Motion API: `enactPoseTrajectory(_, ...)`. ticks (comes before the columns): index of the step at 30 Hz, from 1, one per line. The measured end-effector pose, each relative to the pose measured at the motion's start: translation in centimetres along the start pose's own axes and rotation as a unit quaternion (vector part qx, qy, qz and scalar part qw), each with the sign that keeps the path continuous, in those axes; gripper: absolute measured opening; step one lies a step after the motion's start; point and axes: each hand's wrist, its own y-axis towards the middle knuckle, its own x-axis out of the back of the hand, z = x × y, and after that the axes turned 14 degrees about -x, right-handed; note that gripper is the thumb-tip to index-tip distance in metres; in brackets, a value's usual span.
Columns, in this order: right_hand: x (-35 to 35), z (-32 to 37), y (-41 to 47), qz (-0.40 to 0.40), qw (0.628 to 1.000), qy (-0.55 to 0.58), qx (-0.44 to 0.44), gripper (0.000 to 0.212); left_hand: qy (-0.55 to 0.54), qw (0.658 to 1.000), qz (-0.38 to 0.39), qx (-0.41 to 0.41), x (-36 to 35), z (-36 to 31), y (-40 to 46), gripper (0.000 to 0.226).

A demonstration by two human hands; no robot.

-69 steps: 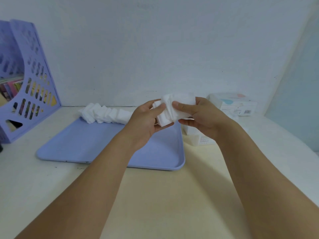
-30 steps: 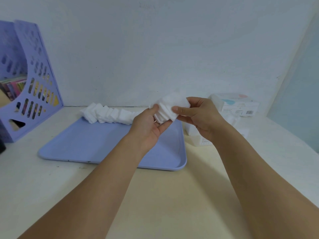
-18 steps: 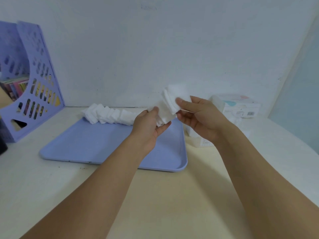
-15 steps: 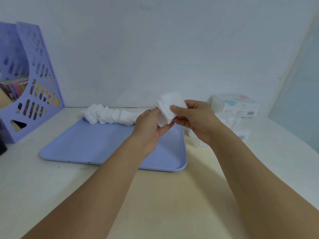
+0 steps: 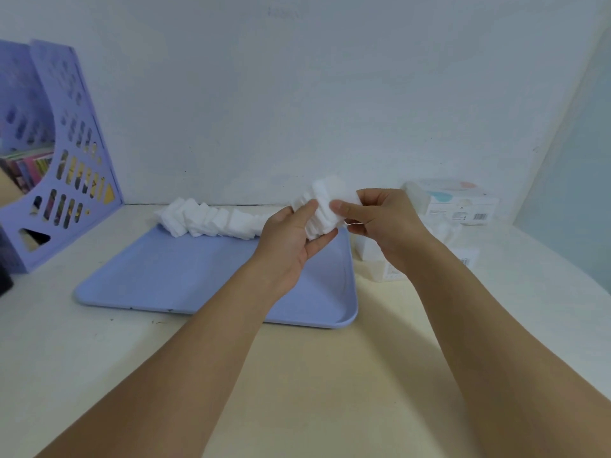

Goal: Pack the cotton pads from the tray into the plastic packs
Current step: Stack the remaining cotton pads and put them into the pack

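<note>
A stack of white cotton pads [image 5: 321,209] is held in the air above the far right corner of the blue tray [image 5: 185,276]. My left hand [image 5: 291,239] grips the stack's left end, thumb on top and fingers under it. My right hand [image 5: 380,223] pinches its right end. A row of more cotton pads [image 5: 205,221] lies along the tray's far edge. Clear plastic packs [image 5: 377,259] with pads in them lie on the table right of the tray, partly hidden behind my right hand.
A closed pack of cotton pads [image 5: 453,201] stands at the back right by the wall. A purple file holder [image 5: 56,160] with books stands at the far left. A dark object [image 5: 5,279] sits at the left edge. A pale wall panel rises at the right.
Both hands kept hold of the pad stack and shifted it slightly, tilting and squaring it between them. The stack sits a little higher than 2.3 s ago. Tray and packs have not moved.
</note>
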Motion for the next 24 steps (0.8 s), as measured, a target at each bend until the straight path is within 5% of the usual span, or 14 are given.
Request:
enactPoseTrajectory(9,0.2,0.8,-0.3,-0.104,0.992,-0.003,0.073,0.007,0.050,0.998,-0.037,-0.015,0.8,0.2,0.4,0.012)
enactPoseTrajectory(12,1.4,1.7,-0.7,-0.026,0.995,0.099,0.021,0.007,0.050,0.997,-0.049,-0.013,0.9,0.2,0.5,0.011)
enactPoseTrajectory(15,1.0,1.3,-0.9,0.058,0.997,0.052,-0.026,0.014,0.048,0.998,-0.027,-0.020,0.7,0.2,0.4,0.020)
enactPoseTrajectory(24,-0.1,0.2,-0.5,0.018,0.999,-0.033,0.003,0.011,0.063,0.998,0.003,-0.009,0.2,0.0,0.0,0.028)
